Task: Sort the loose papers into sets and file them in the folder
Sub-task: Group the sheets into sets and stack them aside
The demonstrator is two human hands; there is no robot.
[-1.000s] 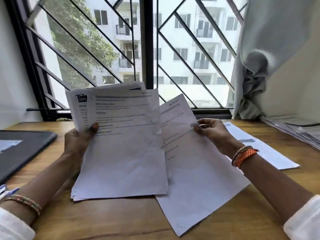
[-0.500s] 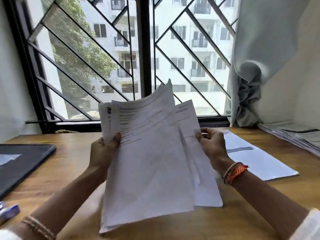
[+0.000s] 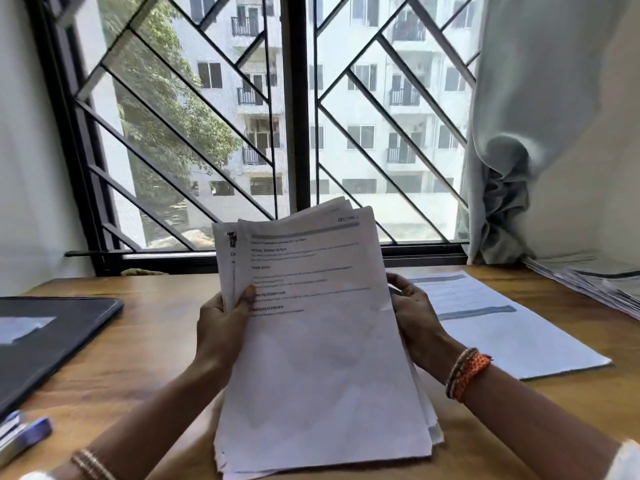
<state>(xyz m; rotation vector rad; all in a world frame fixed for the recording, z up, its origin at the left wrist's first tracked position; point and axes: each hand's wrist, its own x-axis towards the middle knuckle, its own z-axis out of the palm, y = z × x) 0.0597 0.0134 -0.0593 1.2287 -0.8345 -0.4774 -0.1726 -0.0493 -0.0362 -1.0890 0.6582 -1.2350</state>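
White sheets, a whole stack of papers [image 3: 322, 341], held upright over the table [image 3: 145, 341] w/ both hands. Left hand [image 3: 221, 327] grips the left edge, thumb curled over the front page; right hand [image 3: 412, 317] curls round the right edge, fingers behind. Long axis runs up-down, bottom edge resting near the table. Top page reads "SECTION", edges not yet squared, corners fanned. Dark folder [image 3: 52, 341] lies closed well to the left, so left hand's nearer. One loose sheet [image 3: 502, 327] flat on the right, more piled beyond.
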